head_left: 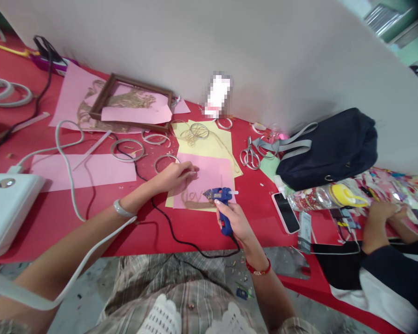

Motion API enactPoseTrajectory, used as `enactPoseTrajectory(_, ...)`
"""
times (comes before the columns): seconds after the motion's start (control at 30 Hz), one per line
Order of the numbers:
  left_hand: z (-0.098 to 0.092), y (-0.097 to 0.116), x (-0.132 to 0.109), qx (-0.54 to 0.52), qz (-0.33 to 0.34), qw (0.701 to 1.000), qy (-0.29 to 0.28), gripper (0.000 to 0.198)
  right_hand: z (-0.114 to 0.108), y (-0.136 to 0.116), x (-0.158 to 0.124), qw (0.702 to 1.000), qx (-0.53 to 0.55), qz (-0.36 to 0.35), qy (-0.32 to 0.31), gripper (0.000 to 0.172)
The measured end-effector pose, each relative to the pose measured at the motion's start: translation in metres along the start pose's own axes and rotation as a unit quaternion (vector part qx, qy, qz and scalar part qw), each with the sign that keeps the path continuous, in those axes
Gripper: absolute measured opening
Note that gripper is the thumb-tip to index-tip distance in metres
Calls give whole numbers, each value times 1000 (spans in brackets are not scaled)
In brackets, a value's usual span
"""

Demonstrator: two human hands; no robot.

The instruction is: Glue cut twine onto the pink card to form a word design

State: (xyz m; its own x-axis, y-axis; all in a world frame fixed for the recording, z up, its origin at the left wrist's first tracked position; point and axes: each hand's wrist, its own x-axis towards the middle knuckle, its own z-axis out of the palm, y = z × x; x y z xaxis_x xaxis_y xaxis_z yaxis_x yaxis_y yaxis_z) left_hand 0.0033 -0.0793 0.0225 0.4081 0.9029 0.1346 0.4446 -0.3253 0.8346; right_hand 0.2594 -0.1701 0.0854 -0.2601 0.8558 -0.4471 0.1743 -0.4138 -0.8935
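Red table (153,236); wall behind it. Right hand (234,217) is closed around the handle of a blue glue gun (220,194), nozzle towards the left, a white glue stick showing at the rear. The gun sits over the lower right part of a pink sheet (209,169); contact of the nozzle with the sheet cannot be told. Brown cord (190,200) forms letter-like shapes on the sheet, left of and below the nozzle.

Left hand (180,175) is at the sheet's left side, fingers bent and close together; cannot tell whether anything is pinched between them. The pink sheet overlaps yellow paper (216,139), on which loose thin string (195,134) lies in loops. A black cable (170,229) runs from the gun's handle across the table edge.

Scissors (251,158) lie right of the yellow paper. Further right: dark bag (330,153), bottle (316,197) on its side, phone (286,212). Upper left: brown frame (101,97) resting over pink papers. Far left: white power bank (14,213). Another person's forearm (374,229) is at far right.
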Motion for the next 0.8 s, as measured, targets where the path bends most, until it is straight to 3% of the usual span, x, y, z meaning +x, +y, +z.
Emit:
enactPoseTrajectory(0.33, -1, 3, 0, 7, -10, 1000, -3, 38, 0, 4, 7, 1000, 7, -1, 4, 58)
enactPoseTrajectory(0.57, 0, 2, 0, -6, -14, 1000, -3, 38, -5, -3, -10, 999, -21, -42, -10, 56)
enactPoseTrajectory(0.8, -1, 3, 0, -36, -16, 999, 6, 40, -12, 9, -55, 984, -63, -138, 93, 34)
